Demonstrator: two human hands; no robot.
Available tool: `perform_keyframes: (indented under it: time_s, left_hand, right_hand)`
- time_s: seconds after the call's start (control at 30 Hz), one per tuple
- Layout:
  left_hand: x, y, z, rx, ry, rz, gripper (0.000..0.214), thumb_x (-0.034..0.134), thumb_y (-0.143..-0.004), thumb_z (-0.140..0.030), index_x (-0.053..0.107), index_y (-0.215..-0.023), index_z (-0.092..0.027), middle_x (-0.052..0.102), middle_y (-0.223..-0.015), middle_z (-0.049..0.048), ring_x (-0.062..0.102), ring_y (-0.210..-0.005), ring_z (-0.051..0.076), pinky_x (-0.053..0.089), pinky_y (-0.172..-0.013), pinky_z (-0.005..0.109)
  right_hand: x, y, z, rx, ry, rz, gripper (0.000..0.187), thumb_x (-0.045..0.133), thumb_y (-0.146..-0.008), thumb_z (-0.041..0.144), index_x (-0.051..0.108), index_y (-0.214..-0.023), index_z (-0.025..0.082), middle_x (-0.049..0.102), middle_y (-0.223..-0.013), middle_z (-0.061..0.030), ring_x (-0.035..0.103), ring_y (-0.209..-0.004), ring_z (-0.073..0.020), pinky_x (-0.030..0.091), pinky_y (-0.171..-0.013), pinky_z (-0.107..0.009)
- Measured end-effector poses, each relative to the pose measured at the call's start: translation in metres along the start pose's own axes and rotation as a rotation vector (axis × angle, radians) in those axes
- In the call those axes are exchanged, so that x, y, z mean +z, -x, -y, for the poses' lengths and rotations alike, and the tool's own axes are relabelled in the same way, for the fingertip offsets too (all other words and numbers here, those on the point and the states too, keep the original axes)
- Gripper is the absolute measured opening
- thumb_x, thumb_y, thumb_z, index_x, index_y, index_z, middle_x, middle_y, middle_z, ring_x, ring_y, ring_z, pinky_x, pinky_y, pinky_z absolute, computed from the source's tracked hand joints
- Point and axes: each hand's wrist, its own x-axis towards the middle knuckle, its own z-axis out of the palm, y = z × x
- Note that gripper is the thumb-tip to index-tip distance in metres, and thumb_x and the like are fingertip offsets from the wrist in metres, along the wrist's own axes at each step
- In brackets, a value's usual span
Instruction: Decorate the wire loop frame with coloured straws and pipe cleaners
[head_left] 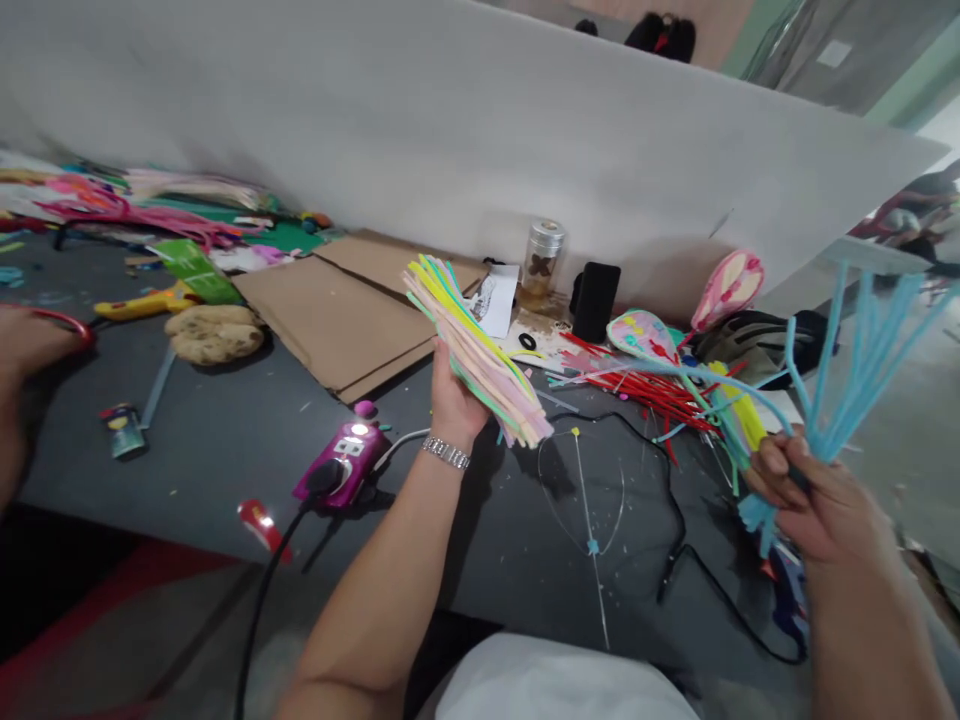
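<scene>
My left hand [456, 395], a metal watch band on its wrist, is closed around a thick bundle of pipe cleaners [480, 350] in yellow, pink, peach and green, held above the table. At the right, my right hand [817, 490] grips a bunch of light blue pipe cleaners [862, 370]. Their long ends fan upward, and short ends stick out below the fist. One blue strand bends away to the left. On the table between my hands lies a thin wire frame [592, 546] with a looped outline and a blue knot.
A purple power socket [345, 465] with a black plug sits left of my forearm. Behind are cardboard sheets [337, 320], a glass jar [541, 265], a black phone [596, 302] and red pipe cleaners [645, 385]. Another person's hand [37, 340] is beside a yellow glue gun [150, 300].
</scene>
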Motion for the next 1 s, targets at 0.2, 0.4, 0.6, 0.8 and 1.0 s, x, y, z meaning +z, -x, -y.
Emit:
perform_keyframes:
  time_s: [0.2, 0.4, 0.6, 0.8, 1.0]
  left_hand:
    - [-0.008, 0.003, -0.002, -0.174, -0.116, 0.028, 0.038, 0.083, -0.073, -0.049, 0.067, -0.089, -0.018, 0.069, -0.070, -0.0002, 0.067, -0.060, 0.015, 0.060, -0.072, 0.032]
    - [-0.001, 0.009, 0.000, -0.239, -0.184, 0.183, 0.044, 0.080, -0.077, -0.049, 0.073, -0.108, -0.017, 0.078, -0.092, 0.0075, 0.075, -0.079, 0.022, 0.060, -0.081, 0.035]
    - [0.001, 0.014, 0.003, -0.217, -0.292, 0.271, 0.051, 0.083, -0.074, -0.048, 0.074, -0.110, -0.013, 0.078, -0.112, 0.0151, 0.074, -0.103, 0.030, 0.059, -0.088, 0.039]
    - [0.000, 0.018, 0.004, -0.237, -0.230, 0.250, 0.061, 0.073, -0.080, -0.064, 0.070, -0.120, -0.018, 0.076, -0.120, 0.0139, 0.074, -0.107, 0.029, 0.060, -0.091, 0.042]
    - [0.001, 0.019, 0.009, -0.313, -0.256, 0.289, 0.053, 0.077, -0.078, -0.035, 0.066, -0.127, -0.019, 0.077, -0.119, 0.0118, 0.075, -0.104, 0.026, 0.060, -0.091, 0.038]
  right_hand:
    - [-0.013, 0.007, -0.009, -0.006, 0.021, -0.045, 0.026, 0.085, -0.071, 0.050, 0.065, -0.076, 0.033, 0.045, -0.063, -0.0019, 0.023, -0.041, -0.0050, 0.011, -0.046, -0.039]
    - [0.011, 0.008, -0.032, 0.195, -0.020, 0.072, 0.031, 0.089, -0.061, 0.040, 0.069, -0.076, 0.022, 0.066, -0.074, -0.0034, 0.027, -0.043, -0.0022, 0.021, -0.042, -0.025]
    - [0.050, 0.007, -0.042, 0.259, -0.129, 0.168, 0.032, 0.086, -0.063, 0.032, 0.067, -0.086, 0.021, 0.066, -0.066, -0.0004, 0.031, -0.041, -0.0027, 0.024, -0.042, -0.020]
    - [0.062, 0.010, -0.052, 0.306, -0.081, 0.264, 0.028, 0.082, -0.068, 0.037, 0.063, -0.075, 0.018, 0.062, -0.061, 0.0002, 0.035, -0.042, -0.0034, 0.024, -0.042, -0.020]
    - [0.087, 0.011, -0.062, 0.264, 0.024, 0.300, 0.042, 0.078, -0.078, 0.050, 0.052, -0.066, 0.019, 0.053, -0.050, 0.0041, 0.030, -0.038, -0.0034, 0.017, -0.040, -0.020]
